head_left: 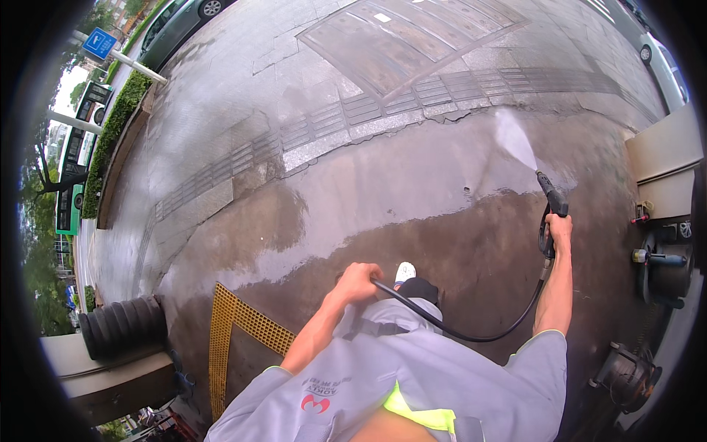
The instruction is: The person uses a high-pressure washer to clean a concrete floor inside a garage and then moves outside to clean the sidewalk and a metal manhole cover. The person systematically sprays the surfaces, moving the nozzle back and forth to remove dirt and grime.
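My right hand [560,226] is wrapped round the grip of a black pressure washer gun [551,195], held out to the right and pointing away from me. A white fan of water [517,141] leaves its nozzle and strikes the wet pavement. From the gun's lower end a black hose [482,339] loops down in front of my body and across to the left. There my left hand [358,281] is closed round the hose near my waist. One white shoe [404,272] shows below my hands.
Yellow grating [243,317] lies in the floor at left, near stacked black tires [125,328]. Ahead, a tactile paving strip [353,114] and a large metal cover [398,44] cross the sidewalk. A reel-like machine [626,376] stands at right. A planter hedge [118,132] borders the left.
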`<state>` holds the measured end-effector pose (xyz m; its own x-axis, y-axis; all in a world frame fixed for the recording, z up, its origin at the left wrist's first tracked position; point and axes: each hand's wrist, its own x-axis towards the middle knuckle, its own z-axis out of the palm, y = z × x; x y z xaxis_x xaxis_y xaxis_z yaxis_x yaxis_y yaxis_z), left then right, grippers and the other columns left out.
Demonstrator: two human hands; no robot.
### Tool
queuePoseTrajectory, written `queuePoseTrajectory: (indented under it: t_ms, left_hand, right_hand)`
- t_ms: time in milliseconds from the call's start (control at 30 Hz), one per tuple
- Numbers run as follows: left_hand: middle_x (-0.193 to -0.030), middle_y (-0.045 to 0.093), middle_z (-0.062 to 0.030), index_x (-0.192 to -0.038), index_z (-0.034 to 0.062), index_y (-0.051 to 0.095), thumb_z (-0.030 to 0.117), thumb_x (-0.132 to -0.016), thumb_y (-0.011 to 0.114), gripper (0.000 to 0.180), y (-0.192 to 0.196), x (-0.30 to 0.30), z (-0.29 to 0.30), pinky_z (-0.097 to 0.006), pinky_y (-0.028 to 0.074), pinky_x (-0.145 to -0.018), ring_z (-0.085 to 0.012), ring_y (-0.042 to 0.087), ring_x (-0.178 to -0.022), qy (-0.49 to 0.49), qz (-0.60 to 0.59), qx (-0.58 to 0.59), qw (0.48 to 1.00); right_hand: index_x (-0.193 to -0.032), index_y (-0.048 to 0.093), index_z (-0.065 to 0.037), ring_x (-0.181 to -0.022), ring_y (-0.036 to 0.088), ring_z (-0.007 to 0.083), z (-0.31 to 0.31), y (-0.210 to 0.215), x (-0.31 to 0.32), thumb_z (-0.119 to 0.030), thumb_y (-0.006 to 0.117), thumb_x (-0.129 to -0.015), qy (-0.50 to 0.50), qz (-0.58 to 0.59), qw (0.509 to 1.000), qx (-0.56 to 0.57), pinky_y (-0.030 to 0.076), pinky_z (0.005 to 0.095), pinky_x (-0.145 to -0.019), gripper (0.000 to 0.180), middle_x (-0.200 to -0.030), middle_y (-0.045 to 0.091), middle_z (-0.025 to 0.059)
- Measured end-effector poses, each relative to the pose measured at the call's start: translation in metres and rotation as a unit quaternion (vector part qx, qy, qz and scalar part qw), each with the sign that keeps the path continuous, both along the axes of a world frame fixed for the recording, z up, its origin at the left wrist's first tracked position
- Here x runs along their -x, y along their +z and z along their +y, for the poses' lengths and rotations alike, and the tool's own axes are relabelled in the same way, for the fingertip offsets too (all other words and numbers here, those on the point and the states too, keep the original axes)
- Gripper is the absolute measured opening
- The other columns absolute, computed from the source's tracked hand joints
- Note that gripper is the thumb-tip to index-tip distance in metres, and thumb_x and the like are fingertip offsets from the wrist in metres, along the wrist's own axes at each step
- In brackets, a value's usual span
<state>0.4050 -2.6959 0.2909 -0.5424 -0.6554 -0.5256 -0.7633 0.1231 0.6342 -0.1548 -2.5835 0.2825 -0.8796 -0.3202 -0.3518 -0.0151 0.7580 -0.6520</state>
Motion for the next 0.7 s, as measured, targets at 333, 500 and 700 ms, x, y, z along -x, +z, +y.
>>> queuePoseTrajectory:
  t_ms: [333,500,700]
  left_hand:
    - [-0.095,0.075,-0.0219,-0.104,0.0013,0.076,0.007,-0.07,0.067,0.036,0.043,0.0,-0.018,-0.043,0.057,-0.082,-0.0362,0.074,-0.092,0.015,-0.104,-0.052,0.993]
    - [-0.095,0.075,-0.0214,-0.103,0.0013,0.075,0.004,-0.069,0.065,0.036,0.031,-0.002,-0.023,-0.042,0.057,-0.084,-0.037,0.073,-0.093,0.024,-0.077,-0.019,0.997]
    - [-0.097,0.075,-0.0209,-0.103,0.0019,0.075,0.001,-0.067,0.063,0.038,0.015,-0.014,-0.023,-0.042,0.056,-0.086,-0.0381,0.072,-0.095,0.006,-0.065,-0.016,0.998]
  right_hand:
    - [-0.076,0.068,0.002,-0.052,0.064,0.0199,-0.072,-0.058,-0.035,-0.014,0.066,-0.07,0.064,-0.074,0.994,0.057,0.051,0.0365,-0.053,0.017,-0.062,0.066,0.0097]
    - [-0.069,0.063,0.0,-0.047,0.059,0.0168,-0.095,-0.048,-0.045,-0.01,0.064,-0.071,0.11,-0.048,0.99,0.07,0.047,0.0354,-0.048,0.01,-0.057,0.061,0.0061]
    - [-0.077,0.069,0.006,-0.058,0.069,0.0222,-0.104,-0.029,-0.05,-0.018,0.067,-0.072,0.147,-0.004,0.988,0.052,0.054,0.0414,-0.06,0.024,-0.066,0.069,0.0138]
